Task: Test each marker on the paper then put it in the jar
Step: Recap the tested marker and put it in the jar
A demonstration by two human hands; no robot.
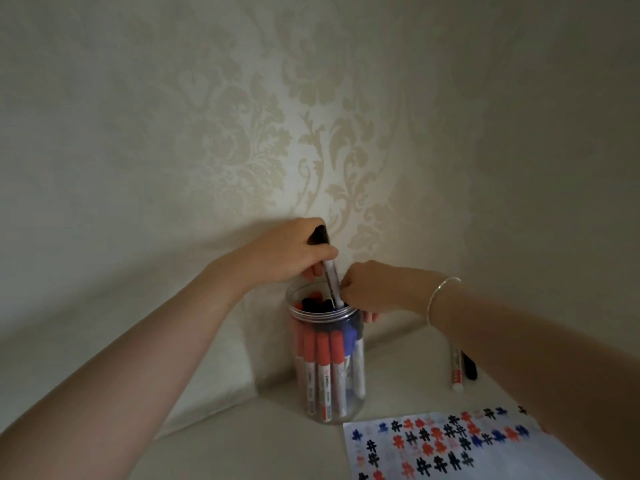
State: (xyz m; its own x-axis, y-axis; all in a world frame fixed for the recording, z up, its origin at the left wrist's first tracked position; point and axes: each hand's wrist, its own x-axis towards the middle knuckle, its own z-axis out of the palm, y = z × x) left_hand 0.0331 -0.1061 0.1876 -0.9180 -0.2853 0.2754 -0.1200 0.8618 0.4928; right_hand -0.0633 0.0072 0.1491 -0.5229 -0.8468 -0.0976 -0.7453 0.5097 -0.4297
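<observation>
A clear plastic jar point(325, 415) stands on the pale surface, packed with several red-, blue- and black-capped markers. My left hand point(294, 252) grips a black-capped marker point(330, 278) from above, its white barrel slanting down into the jar's mouth. My right hand point(372, 289) is at the jar's right rim, its fingers curled round the rim. The test paper point(450, 452) lies at the lower right, covered with red, blue and black hash marks; my right forearm hides part of it.
Two loose markers point(459, 370) lie on the surface to the right of the jar, partly hidden under my right forearm. A patterned wall stands close behind the jar. A silver bracelet point(440, 292) circles my right wrist.
</observation>
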